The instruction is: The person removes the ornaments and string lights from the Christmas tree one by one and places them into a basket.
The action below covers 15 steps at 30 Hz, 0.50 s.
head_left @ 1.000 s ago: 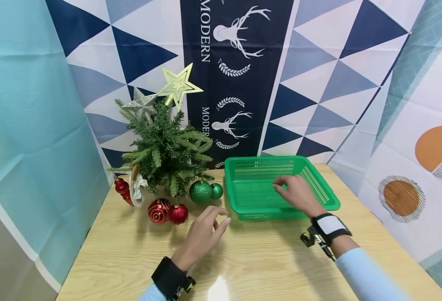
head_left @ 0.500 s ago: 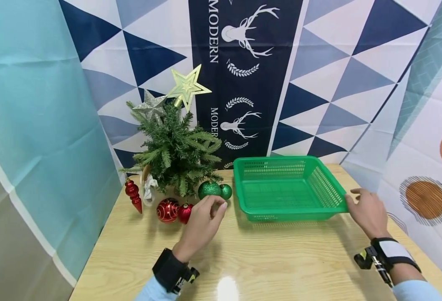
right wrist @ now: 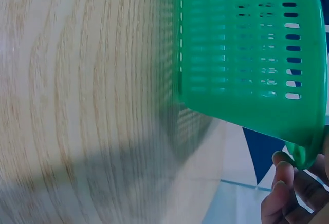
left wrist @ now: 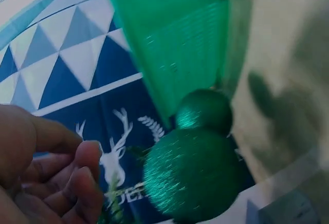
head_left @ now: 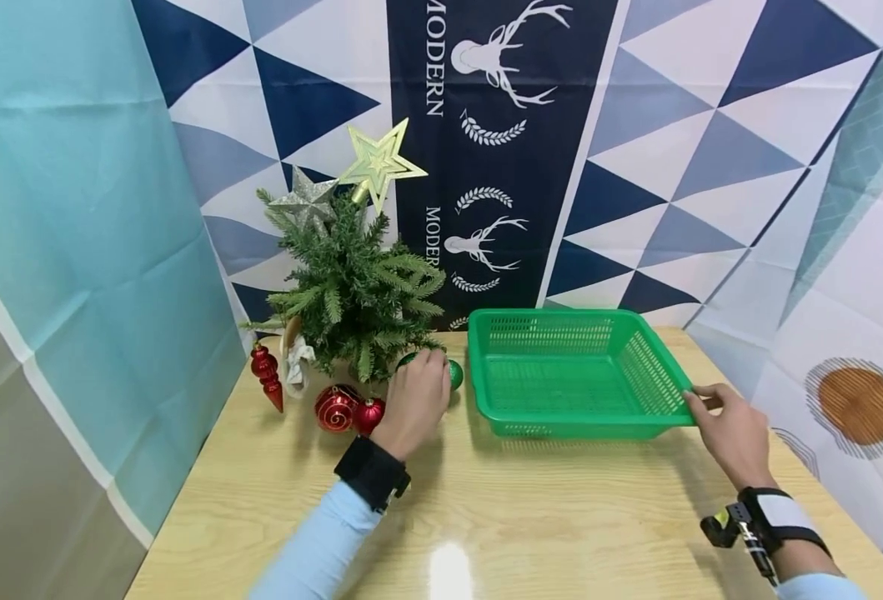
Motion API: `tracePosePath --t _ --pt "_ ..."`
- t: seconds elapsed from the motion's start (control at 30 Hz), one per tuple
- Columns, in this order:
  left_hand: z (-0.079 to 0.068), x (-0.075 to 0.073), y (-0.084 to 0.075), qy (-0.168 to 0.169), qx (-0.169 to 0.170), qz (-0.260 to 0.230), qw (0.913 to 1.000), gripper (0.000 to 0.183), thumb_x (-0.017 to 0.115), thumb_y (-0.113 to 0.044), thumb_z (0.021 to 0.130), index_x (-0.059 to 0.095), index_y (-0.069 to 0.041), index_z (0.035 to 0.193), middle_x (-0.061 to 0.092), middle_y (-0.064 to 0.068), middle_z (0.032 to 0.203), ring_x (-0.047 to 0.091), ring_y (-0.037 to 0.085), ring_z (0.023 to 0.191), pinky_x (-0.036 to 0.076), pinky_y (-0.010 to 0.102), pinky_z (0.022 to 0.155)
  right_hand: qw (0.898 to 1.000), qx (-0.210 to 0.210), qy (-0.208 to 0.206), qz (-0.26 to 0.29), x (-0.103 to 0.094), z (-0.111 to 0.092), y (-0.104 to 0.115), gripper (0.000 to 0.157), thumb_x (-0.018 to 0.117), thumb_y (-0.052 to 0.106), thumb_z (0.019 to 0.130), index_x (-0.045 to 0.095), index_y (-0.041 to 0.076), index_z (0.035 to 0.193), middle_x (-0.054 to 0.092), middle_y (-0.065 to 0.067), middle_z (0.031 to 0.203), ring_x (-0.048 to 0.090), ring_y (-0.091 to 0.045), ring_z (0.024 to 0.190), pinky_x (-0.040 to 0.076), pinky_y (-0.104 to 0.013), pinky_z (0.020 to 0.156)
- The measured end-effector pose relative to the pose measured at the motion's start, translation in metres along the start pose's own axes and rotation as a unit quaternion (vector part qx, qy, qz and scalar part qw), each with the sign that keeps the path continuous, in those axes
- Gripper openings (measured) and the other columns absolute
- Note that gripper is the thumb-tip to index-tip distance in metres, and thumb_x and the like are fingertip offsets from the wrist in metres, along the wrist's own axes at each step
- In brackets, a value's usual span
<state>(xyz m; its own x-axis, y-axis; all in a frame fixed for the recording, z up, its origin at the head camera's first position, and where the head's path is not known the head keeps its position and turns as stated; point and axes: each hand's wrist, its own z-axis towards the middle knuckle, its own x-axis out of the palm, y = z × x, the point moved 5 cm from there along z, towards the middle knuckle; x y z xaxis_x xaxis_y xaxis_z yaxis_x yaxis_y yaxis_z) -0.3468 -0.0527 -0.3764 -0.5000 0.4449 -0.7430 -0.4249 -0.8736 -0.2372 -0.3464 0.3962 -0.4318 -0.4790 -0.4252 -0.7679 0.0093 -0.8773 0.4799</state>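
Note:
My left hand [head_left: 415, 398] is held over the large glittery green bauble [left wrist: 193, 178] and hides most of it in the head view. In the left wrist view its loosely bent fingers [left wrist: 85, 188] stand apart from that bauble. A smaller green bauble [head_left: 454, 375] sits beside the large one, to the right of the hand. My right hand [head_left: 735, 432] pinches the front right corner of the green plastic basket [head_left: 561, 429]; in the right wrist view its fingers [right wrist: 281, 180] curl under the rim.
A small artificial Christmas tree [head_left: 354, 292] bears a silver star [head_left: 308, 200] and a gold star [head_left: 381, 162]. Red baubles [head_left: 338, 408] and a red spiral ornament [head_left: 267, 375] hang low at its left. Patterned cloth [head_left: 636, 150] backs the wooden table [head_left: 561, 517].
My right hand has gone from above the basket to its right corner and taken hold of the rim. My left hand has moved up and forward to the green baubles.

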Motion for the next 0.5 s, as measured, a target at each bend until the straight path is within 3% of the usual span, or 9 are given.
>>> tracePosePath --t 0.1,0.17,0.27,0.37,0.43,0.5 --pt "0.011 -0.009 0.004 -0.025 -0.015 0.022 0.9993 0.014 0.058 -0.014 0.096 0.067 -0.004 0.091 0.063 0.007 0.081 0.062 0.022 0.061 0.050 0.032 0.052 1.000 0.008 -0.013 0.015 0.001 0.000 -0.002 0.045 0.055 0.035 0.100 0.063 -0.006 0.118 0.066 -0.025 0.095 0.058 -0.036 0.078 0.037 -0.040 0.066" --pt "0.011 -0.015 0.005 -0.032 -0.023 0.017 0.9991 0.016 0.059 -0.016 0.096 0.068 -0.004 0.090 0.064 0.007 0.080 0.061 0.021 0.061 0.049 0.031 0.053 0.999 0.011 -0.018 0.023 0.002 -0.001 -0.003 0.045 0.055 0.035 0.100 0.064 -0.006 0.118 0.065 -0.026 0.096 0.057 -0.037 0.080 0.034 -0.044 0.071" --pt "-0.002 -0.031 0.001 -0.046 -0.001 -0.029 0.9985 0.014 0.061 -0.016 0.096 0.069 -0.006 0.091 0.066 0.005 0.084 0.062 0.017 0.066 0.050 0.027 0.058 0.999 0.015 -0.020 0.027 0.004 -0.005 -0.005 0.044 0.055 0.033 0.099 0.064 -0.006 0.117 0.065 -0.026 0.096 0.056 -0.038 0.081 0.031 -0.047 0.074" --pt "-0.023 -0.059 -0.003 -0.083 0.039 -0.100 0.9907 0.008 0.065 -0.013 0.093 0.069 -0.006 0.092 0.069 0.006 0.087 0.063 0.012 0.070 0.050 0.021 0.063 0.999 0.016 -0.022 0.025 0.006 -0.007 -0.006 0.042 0.056 0.032 0.099 0.064 -0.006 0.116 0.066 -0.025 0.095 0.057 -0.037 0.080 0.032 -0.044 0.071" --pt "-0.035 -0.081 0.003 -0.118 0.049 -0.131 0.9831 0.006 0.068 -0.011 0.091 0.069 -0.005 0.092 0.069 0.007 0.087 0.062 0.011 0.070 0.049 0.018 0.063 0.999 0.014 -0.027 0.024 0.006 -0.006 -0.006 0.042 0.056 0.032 0.099 0.065 -0.006 0.115 0.066 -0.025 0.095 0.057 -0.037 0.079 0.033 -0.041 0.069" --pt "-0.043 -0.099 0.018 -0.143 0.037 -0.153 0.9771 0.006 0.069 -0.009 0.090 0.068 -0.004 0.093 0.069 0.006 0.085 0.059 0.009 0.065 0.046 0.017 0.059 0.999 0.010 -0.031 0.023 0.005 -0.004 -0.005 0.042 0.056 0.033 0.099 0.065 -0.005 0.115 0.066 -0.025 0.095 0.057 -0.035 0.076 0.033 -0.038 0.065"
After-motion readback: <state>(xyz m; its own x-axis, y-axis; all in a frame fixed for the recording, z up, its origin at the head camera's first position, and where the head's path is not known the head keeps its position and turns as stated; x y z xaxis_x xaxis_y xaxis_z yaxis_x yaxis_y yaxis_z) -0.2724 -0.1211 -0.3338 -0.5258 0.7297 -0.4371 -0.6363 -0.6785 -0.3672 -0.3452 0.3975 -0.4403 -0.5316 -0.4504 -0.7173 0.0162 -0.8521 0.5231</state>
